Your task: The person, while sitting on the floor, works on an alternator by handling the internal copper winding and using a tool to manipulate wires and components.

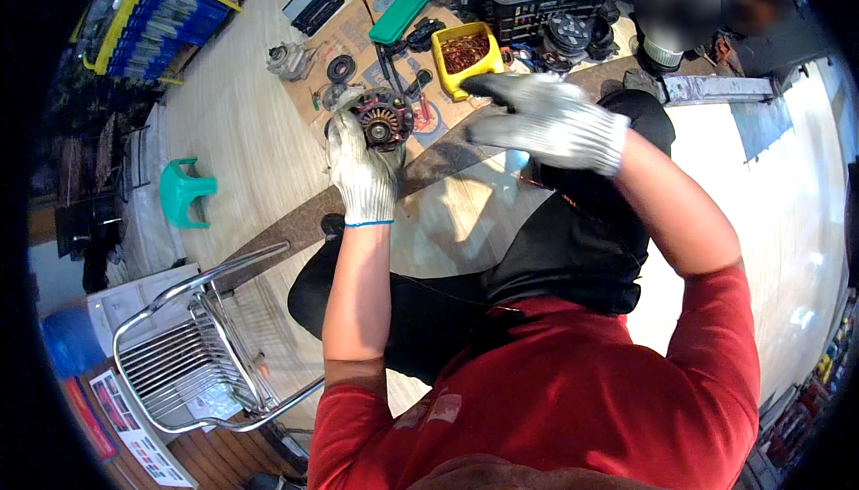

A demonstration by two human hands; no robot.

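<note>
My left hand, in a white knitted glove, grips a round alternator from its left side. Its dark face has a ring of copper-coloured parts around a central hub. My right hand, gloved the same way, hovers to the right of it with fingers stretched out and apart. The glove looks blackened near the thumb and fingertips, and I make out no object in that hand. Just beyond the right hand stands a yellow container of small reddish-brown pieces. A sheet of cardboard lies below, with a black ring on it.
Beyond the hands are a metal housing, a green case and a black crate of parts. A green stool and a metal-framed chair stand left. Another person, blurred, is at the far right.
</note>
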